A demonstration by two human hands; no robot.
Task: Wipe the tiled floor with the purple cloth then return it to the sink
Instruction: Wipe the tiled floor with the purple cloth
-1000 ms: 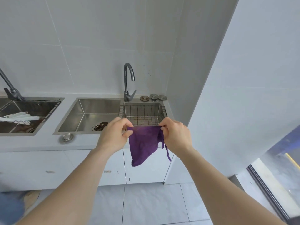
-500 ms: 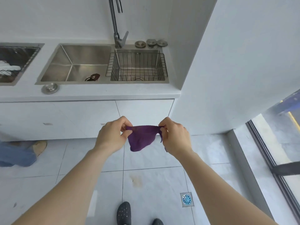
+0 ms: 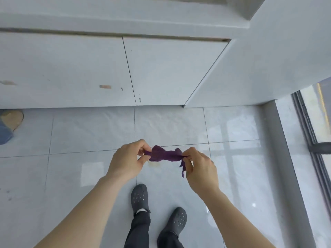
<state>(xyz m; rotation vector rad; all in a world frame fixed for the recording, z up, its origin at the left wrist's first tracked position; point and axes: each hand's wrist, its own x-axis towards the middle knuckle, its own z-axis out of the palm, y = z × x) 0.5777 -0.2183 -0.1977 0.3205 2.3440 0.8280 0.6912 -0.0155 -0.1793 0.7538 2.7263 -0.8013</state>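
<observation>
The purple cloth (image 3: 165, 155) is stretched between both hands above the pale grey tiled floor (image 3: 89, 133). My left hand (image 3: 128, 159) pinches its left end and my right hand (image 3: 200, 168) pinches its right end, where a thin strip of cloth dangles. A faint yellowish stain (image 3: 155, 164) shows on the tile just below the cloth. The sink is out of view above the counter edge.
White cabinet doors (image 3: 170, 72) stand straight ahead under the counter, and a white wall block (image 3: 268, 59) juts out at right. My dark shoes (image 3: 138, 197) stand on the tiles below. Another person's foot (image 3: 9, 122) is at far left. A dark window frame (image 3: 311, 133) runs along the right.
The view has tilted down from the sinks to the floor. Both hands have lowered with the cloth, which now lies bunched flat between them instead of hanging.
</observation>
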